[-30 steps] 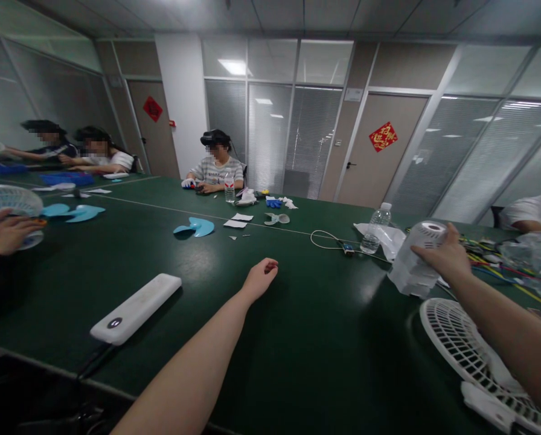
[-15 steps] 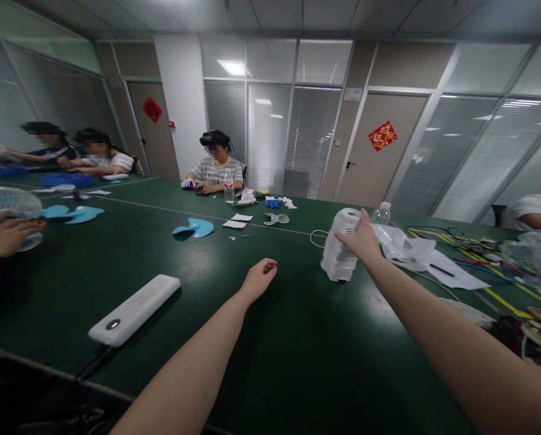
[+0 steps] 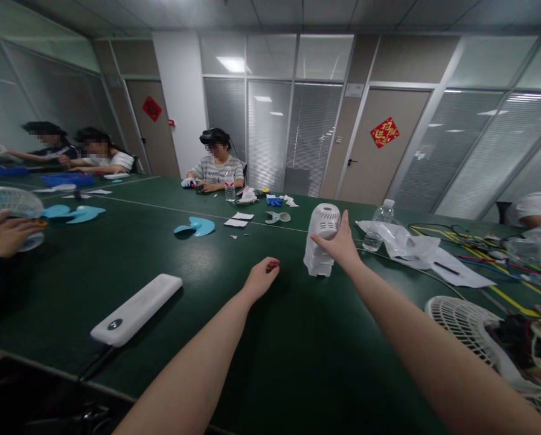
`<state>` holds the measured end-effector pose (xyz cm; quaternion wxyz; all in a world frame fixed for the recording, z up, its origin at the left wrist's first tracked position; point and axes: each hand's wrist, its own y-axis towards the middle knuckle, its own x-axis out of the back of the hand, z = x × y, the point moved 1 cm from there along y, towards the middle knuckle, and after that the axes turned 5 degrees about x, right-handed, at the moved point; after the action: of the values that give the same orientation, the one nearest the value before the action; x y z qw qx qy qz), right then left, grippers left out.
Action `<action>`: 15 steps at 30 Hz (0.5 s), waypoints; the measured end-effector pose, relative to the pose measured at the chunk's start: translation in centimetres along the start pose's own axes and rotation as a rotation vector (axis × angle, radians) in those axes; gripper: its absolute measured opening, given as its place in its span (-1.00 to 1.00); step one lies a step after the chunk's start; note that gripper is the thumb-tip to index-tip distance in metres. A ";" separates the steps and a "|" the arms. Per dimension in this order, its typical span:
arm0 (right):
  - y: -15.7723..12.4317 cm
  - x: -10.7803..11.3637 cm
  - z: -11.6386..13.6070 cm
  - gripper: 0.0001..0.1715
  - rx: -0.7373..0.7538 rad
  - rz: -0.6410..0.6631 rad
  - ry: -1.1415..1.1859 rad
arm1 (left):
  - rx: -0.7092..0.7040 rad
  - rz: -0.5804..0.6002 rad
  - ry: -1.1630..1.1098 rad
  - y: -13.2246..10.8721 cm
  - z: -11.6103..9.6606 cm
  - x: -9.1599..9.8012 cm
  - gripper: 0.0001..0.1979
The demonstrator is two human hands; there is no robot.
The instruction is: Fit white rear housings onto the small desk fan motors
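My right hand [image 3: 342, 241] grips a white plastic fan motor housing [image 3: 319, 248] with vent slots in its rounded top, thumb on the near face and fingers along its right side. The housing stands upright, at or just above the green tabletop. To its left, my left hand [image 3: 262, 279] rests on the table with fingers curled in, and I see nothing in it. A three-bladed light-blue fan blade [image 3: 195, 227] and a clear grey fan blade [image 3: 278, 217] lie beyond my left hand.
A white power bank-like device [image 3: 137, 311] with a cable lies at the left. A water bottle [image 3: 379, 226], plastic bag [image 3: 410, 244] and white fan grille [image 3: 460, 329] are on the right. Another person's hand [image 3: 8, 235] holds a fan cage [image 3: 12, 202] at far left.
My right hand has moved left with the white housing, closer to my left hand. The water bottle and the fan grille now show more. My left hand has stayed put.
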<state>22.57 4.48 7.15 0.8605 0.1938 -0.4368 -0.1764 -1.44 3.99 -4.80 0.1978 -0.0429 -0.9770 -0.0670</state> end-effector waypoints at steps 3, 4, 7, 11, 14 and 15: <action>-2.4 -1.7 -2.4 0.47 -0.085 0.022 0.038 | -0.004 -0.004 0.000 0.2 0.1 -0.1 -0.76; -3.2 -2.3 -3.1 0.46 -0.115 0.041 0.039 | -0.005 -0.006 -0.001 0.2 0.1 -0.1 -0.77; -5.3 -4.1 -4.8 0.25 -0.174 0.111 0.042 | -0.009 -0.011 -0.002 0.3 0.2 -0.2 -0.78; -5.7 -5.5 -5.5 -0.19 -0.169 0.157 0.036 | -0.007 -0.019 -0.001 0.4 0.3 -0.2 -0.78; -5.1 -6.2 -5.2 -0.26 -0.160 0.173 0.031 | -0.003 -0.023 0.000 0.3 0.1 -0.1 -0.78; -4.9 -6.4 -5.0 -0.27 -0.155 0.180 0.032 | -0.003 -0.021 0.001 0.3 0.1 -0.1 -0.78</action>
<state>22.43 4.21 -2.33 0.8920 0.0897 -0.4239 -0.1285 -1.34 4.26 -4.89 0.1973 -0.0328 -0.9773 -0.0705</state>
